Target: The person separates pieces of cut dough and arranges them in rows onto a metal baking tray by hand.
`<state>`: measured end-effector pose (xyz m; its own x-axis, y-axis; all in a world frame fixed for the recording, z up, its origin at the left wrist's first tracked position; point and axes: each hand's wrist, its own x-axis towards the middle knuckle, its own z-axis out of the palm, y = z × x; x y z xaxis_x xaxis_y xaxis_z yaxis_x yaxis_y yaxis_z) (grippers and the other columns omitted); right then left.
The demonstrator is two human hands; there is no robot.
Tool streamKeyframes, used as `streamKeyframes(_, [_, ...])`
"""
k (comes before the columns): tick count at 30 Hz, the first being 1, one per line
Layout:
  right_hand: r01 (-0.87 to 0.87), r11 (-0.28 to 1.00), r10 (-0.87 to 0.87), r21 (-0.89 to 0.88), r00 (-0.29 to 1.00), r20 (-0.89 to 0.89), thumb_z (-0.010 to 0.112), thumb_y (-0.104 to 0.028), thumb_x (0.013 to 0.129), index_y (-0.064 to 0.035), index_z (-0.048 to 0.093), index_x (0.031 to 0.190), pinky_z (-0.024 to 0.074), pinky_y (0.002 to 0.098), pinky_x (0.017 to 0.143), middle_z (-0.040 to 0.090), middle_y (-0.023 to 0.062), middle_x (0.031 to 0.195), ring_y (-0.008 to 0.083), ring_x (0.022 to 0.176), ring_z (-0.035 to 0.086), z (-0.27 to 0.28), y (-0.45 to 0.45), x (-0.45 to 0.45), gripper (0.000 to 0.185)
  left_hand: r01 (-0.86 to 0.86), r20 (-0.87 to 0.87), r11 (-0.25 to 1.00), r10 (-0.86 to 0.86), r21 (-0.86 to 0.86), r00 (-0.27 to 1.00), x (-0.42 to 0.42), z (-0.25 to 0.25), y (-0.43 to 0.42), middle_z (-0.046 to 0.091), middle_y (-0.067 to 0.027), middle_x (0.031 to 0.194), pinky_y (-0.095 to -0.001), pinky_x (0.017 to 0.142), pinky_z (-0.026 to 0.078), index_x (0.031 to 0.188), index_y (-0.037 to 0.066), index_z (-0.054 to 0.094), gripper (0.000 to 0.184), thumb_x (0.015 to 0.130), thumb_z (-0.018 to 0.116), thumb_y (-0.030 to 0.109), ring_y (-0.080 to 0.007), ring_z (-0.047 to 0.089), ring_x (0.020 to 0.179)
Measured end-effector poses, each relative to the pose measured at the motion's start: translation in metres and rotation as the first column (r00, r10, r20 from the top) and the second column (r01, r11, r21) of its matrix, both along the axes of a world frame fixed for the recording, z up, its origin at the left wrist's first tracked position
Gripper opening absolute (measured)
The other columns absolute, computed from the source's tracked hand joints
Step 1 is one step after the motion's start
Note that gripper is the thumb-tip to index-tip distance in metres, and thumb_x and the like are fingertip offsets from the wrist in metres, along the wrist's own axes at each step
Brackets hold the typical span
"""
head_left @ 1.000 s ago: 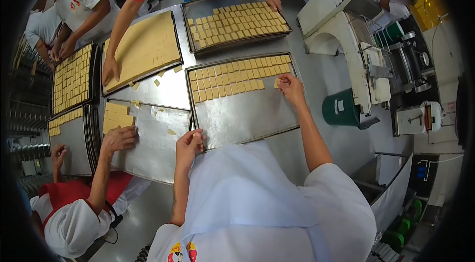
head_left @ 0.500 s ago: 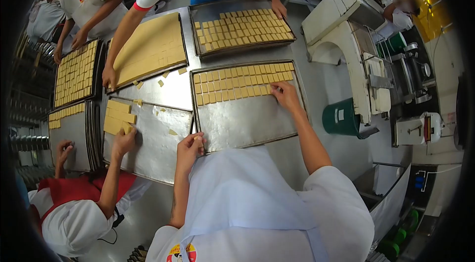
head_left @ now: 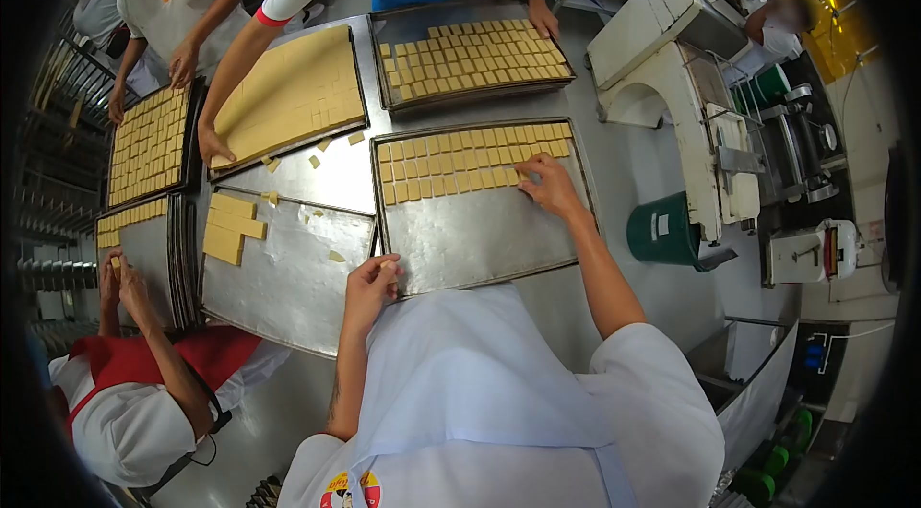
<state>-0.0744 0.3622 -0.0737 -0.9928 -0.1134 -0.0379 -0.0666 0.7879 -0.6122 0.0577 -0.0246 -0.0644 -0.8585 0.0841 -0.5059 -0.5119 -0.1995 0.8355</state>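
Observation:
In front of me lies a metal tray [head_left: 470,244] with rows of small rectangular dough pieces [head_left: 436,165] along its far half. My right hand [head_left: 554,189] is over the tray, its thumb and fingers pinched on a dough piece at the right end of the nearest row. My left hand [head_left: 369,289] is closed at the tray's near left corner. A small pale piece, which looks like dough, shows at its fingertips; the rest of what it holds is hidden.
Left of my tray, another tray [head_left: 288,292] bears dough slabs [head_left: 228,225] and scraps. Beyond are a large cut dough sheet [head_left: 297,91] and a filled tray [head_left: 470,57]. Co-workers stand at the left and far sides. A green bin [head_left: 660,228] is at right.
My right hand has shifted slightly left and nearer, at the row's end. My left hand stays nearly still. The co-worker at lower left has moved a hand from the slabs to their own tray.

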Motion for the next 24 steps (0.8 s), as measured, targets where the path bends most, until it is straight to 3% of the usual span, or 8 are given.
streamKeyframes(7, [-0.029,0.999,0.03,0.036,0.999,-0.012,0.077,-0.014,0.081,-0.0109,0.074,0.111,0.0463,0.0382,0.097,0.061,0.0074,0.11,0.0283,0.111,0.057,-0.014,-0.001,-0.006,0.03,-0.006,-0.009,1.0,0.006,-0.011,1.0,0.001,0.002,0.0,0.069,-0.005,0.089,-0.0241,0.057,0.048,0.115,-0.001,0.068,0.026,0.097,0.065,0.018,-0.007,0.055,0.066])
streamKeyframes(10, [-0.052,0.997,0.056,0.064,0.997,-0.055,0.076,-0.013,0.081,-0.0095,0.073,0.112,0.0483,0.0382,0.093,0.063,0.0091,0.108,0.0287,0.105,0.06,-0.011,-0.001,-0.005,0.031,-0.006,-0.008,1.0,0.006,-0.011,1.0,0.002,-0.001,0.001,0.069,-0.0053,0.09,-0.0241,0.057,0.048,0.115,-0.002,0.068,0.027,0.097,0.065,0.018,-0.007,0.055,0.066])
streamKeyframes(15, [0.054,0.998,-0.054,-0.033,0.998,-0.011,0.076,-0.009,0.08,-0.0049,0.073,0.109,0.0517,0.0365,0.081,0.069,0.0111,0.097,0.0273,0.087,0.064,-0.007,0.01,-0.007,0.029,-0.02,0.008,1.0,0.02,0.004,1.0,0.001,0.0,0.001,0.068,-0.0048,0.087,-0.0236,0.057,0.048,0.117,-0.003,0.067,0.029,0.097,0.065,0.018,-0.0074,0.055,0.066])
streamKeyframes(18, [0.06,0.998,-0.061,-0.037,0.998,-0.034,0.076,-0.008,0.079,-0.0035,0.073,0.107,0.052,0.0357,0.079,0.07,0.0111,0.093,0.026,0.083,0.065,-0.014,0.011,-0.006,0.028,0.046,-0.027,0.999,-0.046,-0.023,0.999,-0.003,-0.001,0.004,0.066,-0.0037,0.083,-0.0229,0.06,0.048,0.123,-0.001,0.065,0.031,0.096,0.065,0.013,-0.0079,0.056,0.066])
streamKeyframes(21, [0.064,0.997,-0.066,-0.046,0.997,-0.046,0.076,-0.01,0.079,-0.0034,0.073,0.107,0.052,0.0351,0.078,0.07,0.0115,0.095,0.0259,0.083,0.065,-0.017,0.012,-0.005,0.029,0.186,-0.086,0.981,-0.191,-0.056,0.978,-0.008,-0.001,0.006,0.062,-0.0038,0.088,-0.0238,0.065,0.051,0.135,0.002,0.059,0.043,0.092,0.065,0.005,-0.0088,0.057,0.069])
streamKeyframes(24, [0.023,0.998,-0.029,-0.057,0.994,-0.102,0.076,-0.014,0.081,-0.0041,0.073,0.109,0.0522,0.0349,0.078,0.07,0.0114,0.097,0.0252,0.083,0.065,-0.012,-0.001,-0.004,0.03,0.209,-0.155,0.971,-0.225,-0.113,0.962,-0.015,-0.005,0.016,0.058,-0.0051,0.096,-0.0248,0.069,0.053,0.146,0.005,0.048,0.06,0.089,0.064,-0.001,-0.009,0.059,0.075])
